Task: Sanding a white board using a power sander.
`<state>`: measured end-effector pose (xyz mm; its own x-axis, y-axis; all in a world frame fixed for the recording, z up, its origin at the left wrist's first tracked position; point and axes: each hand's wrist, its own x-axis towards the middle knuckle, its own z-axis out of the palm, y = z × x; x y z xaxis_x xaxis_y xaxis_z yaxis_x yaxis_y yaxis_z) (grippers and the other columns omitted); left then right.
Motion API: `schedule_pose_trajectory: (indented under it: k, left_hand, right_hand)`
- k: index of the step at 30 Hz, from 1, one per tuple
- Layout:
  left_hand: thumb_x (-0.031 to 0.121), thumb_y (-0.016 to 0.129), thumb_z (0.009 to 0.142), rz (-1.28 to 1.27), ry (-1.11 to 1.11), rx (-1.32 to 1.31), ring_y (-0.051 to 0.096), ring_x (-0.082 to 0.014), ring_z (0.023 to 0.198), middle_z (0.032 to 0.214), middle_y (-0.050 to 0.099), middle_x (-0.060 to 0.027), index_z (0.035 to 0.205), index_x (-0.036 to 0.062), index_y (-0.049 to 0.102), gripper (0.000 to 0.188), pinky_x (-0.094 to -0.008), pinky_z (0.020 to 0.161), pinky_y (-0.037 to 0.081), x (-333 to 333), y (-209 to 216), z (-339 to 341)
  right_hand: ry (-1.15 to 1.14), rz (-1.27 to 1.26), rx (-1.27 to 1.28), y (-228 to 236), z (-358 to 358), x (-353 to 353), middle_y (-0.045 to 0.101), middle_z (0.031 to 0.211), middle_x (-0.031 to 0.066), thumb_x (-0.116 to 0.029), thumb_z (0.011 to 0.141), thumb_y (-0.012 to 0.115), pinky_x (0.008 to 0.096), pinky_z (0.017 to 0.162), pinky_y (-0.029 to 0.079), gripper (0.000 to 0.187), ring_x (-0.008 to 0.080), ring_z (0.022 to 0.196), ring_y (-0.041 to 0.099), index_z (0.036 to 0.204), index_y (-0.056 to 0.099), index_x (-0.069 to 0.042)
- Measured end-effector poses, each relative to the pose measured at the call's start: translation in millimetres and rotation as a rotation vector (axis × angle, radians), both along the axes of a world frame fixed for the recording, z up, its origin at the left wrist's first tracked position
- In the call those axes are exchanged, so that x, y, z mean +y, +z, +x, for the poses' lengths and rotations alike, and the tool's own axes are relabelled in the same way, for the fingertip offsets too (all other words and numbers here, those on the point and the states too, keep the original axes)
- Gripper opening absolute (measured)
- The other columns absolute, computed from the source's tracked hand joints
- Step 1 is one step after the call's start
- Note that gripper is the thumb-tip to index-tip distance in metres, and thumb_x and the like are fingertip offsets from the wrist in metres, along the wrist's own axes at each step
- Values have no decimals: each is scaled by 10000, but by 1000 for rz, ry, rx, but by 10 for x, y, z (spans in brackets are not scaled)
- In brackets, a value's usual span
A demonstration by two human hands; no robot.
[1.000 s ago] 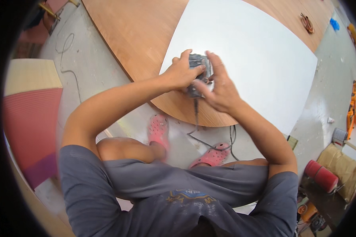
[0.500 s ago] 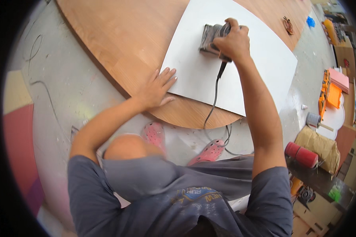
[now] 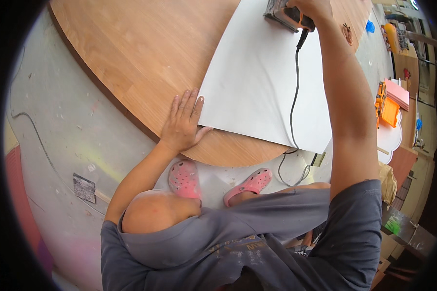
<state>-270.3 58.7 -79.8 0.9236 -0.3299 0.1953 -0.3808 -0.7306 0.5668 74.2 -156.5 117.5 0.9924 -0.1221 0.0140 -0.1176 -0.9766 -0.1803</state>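
My right hand (image 3: pixel 313 8) grips a black and orange electric sander (image 3: pixel 285 13) near the top edge of the view. The sander rests on a white panel (image 3: pixel 257 82) with a curved outer side. Its black cord (image 3: pixel 293 106) hangs down across the panel toward the floor. My left hand (image 3: pixel 182 119) lies flat, fingers stretched out, on the large wood-grain board (image 3: pixel 145 53) under the panel. The fingertips and thumb of that hand meet the panel's near left corner. Part of my right hand is cut off by the frame's top.
Pink clogs (image 3: pixel 184 178) on my feet stand at the board's rounded near end. A flat dusty block (image 3: pixel 84 187) and a cable (image 3: pixel 41 143) lie on the grey floor at left. Orange trays (image 3: pixel 389 112), pink sheets (image 3: pixel 397 93) and a brown paper bag (image 3: pixel 387 182) are at right.
My right hand has moved the sander farther away across the panel, toward the top of the view. My left hand stays flat by the panel's corner. The view has shifted somewhat.
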Motion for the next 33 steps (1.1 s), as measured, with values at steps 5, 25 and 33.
schedule_pose_trajectory:
  k: [5, 25, 33]
  left_hand:
    - [447, 748, 798, -9, -8, -14, 269, -412, 1449, 1550, 284, -257, 1484, -53, 297, 961, -570, 1159, 229, -73, -10, 32]
    - [450, 751, 796, -11, 10, 2, 298, -406, 1434, 1533, 308, -260, 1454, -62, 332, 933, -545, 1167, 232, -42, 38, 19]
    - [459, 741, 803, -7, 16, -6, 301, -402, 1434, 1532, 312, -255, 1470, -43, 321, 935, -548, 1166, 230, -42, 1, -4]
  right_hand:
    - [148, -36, -10, 87, 202, -18, 710, 967, 125, -191, 618, 823, 333, 776, 576, 637, 252, 886, 687, 1203, 615, -49]
    - [156, -199, 91, 158, 347, 349, 697, 1050, 204, -287, 662, 822, 352, 778, 588, 618, 286, 923, 701, 1160, 594, -2]
    - [111, -154, 127, 204, 314, 468, 700, 1018, 198, -254, 664, 805, 365, 722, 584, 574, 283, 882, 701, 1137, 598, -2]
